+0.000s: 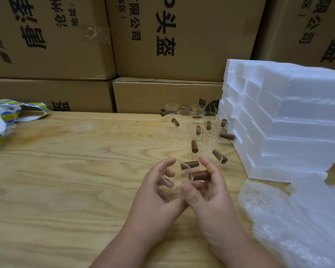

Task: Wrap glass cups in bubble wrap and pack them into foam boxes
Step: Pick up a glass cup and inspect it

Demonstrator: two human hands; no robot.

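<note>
Both hands hold glass cups above the tabletop (66, 180); left hand (159, 188) curls round one cup (169, 188); right hand (207, 188) pinches another by its handle (201, 175). Step judged: picking up, none wrapped yet. Bubble wrap (298, 219) lies just right; next move needs a cup laid on it. Further off: more cups (197, 128), foam boxes (288, 122).

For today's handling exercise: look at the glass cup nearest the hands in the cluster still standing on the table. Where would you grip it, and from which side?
Probably by its wooden handle, coming from the front right. The nearest standing cup points that handle toward the foam boxes and the viewer, clear of its neighbours, while other cups crowd its clear, slippery wall behind.
</note>
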